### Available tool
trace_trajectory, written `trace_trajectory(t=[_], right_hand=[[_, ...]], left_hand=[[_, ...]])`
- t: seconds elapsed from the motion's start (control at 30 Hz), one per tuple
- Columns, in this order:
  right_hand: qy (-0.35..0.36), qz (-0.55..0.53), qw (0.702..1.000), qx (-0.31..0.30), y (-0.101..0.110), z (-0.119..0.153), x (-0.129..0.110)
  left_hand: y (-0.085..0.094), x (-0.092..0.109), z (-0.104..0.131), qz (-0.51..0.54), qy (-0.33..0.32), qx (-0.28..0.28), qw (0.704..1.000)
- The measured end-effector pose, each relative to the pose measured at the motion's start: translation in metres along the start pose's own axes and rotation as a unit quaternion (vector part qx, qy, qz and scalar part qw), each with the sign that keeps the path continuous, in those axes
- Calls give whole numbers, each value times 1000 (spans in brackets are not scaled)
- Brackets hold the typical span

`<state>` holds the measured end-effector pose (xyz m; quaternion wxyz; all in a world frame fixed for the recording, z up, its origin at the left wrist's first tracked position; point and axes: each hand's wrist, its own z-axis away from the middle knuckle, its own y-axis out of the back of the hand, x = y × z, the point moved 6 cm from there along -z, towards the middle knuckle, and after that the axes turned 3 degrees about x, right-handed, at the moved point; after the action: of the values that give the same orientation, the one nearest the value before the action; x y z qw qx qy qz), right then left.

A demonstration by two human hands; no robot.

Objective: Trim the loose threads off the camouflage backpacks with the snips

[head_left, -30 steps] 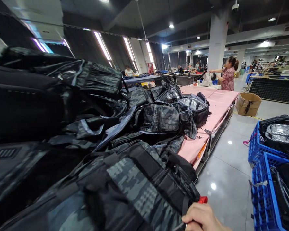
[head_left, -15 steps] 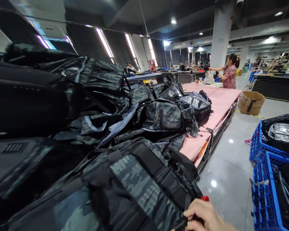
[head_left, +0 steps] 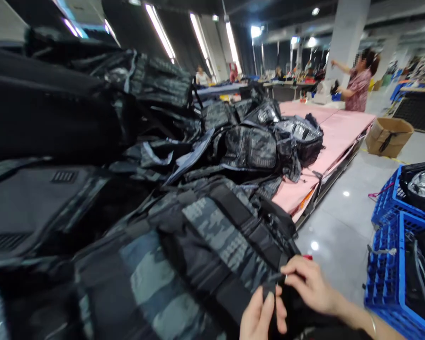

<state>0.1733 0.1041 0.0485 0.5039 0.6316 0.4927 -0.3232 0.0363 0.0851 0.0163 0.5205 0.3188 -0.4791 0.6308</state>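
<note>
A black and grey camouflage backpack [head_left: 212, 231] lies in front of me on the heap, its patterned panel and black webbing facing up. At its near right edge my left hand [head_left: 260, 314] pinches a short black strap [head_left: 270, 286] between thumb and fingers. Just beside it, my right hand [head_left: 311, 283] has its fingertips closed on the same strap. Something small and red [head_left: 307, 257] shows behind the right hand's knuckles; its kind is hidden.
More camouflage bags [head_left: 251, 146] are heaped at left and ahead on a pink-covered table [head_left: 336, 132]. Blue crates [head_left: 382, 283] with bags stand on the floor at right, and a cardboard box [head_left: 389, 137] lies beyond. A person [head_left: 357, 87] works at the table's far end.
My left hand has come into view and grips the strap beside my right hand. The right hand sits slightly higher and further right in view. The camera has tilted down.
</note>
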Motion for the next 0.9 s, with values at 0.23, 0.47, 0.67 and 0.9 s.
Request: trace_trajectory(t=[0.23,0.47,0.67,0.9], right_hand=[[-200,-248,947,-33,-14,1,35],[-236,-254,937,-36,-28,-4,34],[-254,-234,938,-29,-26,-3,45],[-207,-130,970,14,-21,-3,35]], left_hand=[[-28,-11,9,303,146,-151,930],[-37,-32,14,276,209,-156,925],[-5,-12,3,15,18,44,999],[8,-10,-2,-112,1,95,989]])
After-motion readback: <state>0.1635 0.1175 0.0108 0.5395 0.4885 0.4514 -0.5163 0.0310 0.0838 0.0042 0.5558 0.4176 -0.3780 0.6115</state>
